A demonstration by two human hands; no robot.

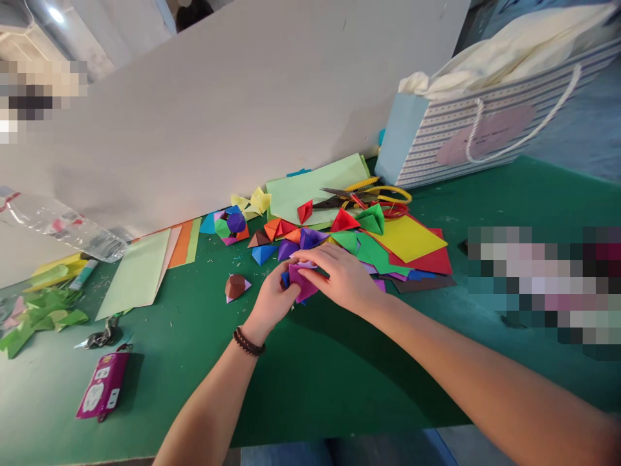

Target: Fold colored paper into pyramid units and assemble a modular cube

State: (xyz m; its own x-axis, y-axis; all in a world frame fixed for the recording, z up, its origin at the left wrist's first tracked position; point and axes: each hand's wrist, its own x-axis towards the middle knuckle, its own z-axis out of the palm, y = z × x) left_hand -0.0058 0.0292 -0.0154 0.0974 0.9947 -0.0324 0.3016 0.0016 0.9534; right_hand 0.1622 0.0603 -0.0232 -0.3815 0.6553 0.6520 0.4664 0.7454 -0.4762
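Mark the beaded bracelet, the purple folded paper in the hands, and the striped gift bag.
Beaded bracelet (pixel 248 342): head view, on the dark beads.
Purple folded paper (pixel 303 285): head view, on its folded face.
Striped gift bag (pixel 417 149): head view, on the striped side panel.

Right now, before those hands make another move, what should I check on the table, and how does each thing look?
Grip on the folded purple paper: ok, the left hand and right hand both hold it.
Crease inside the fold: cannot tell, the fingers hide it.
Room around the hands: not ok, the green paper sheet lies close beside the right hand.
Scissors: ok, lying beyond the paper pile, away from the hands.
Brown and pink folded pyramid: ok, sitting apart from the left hand.
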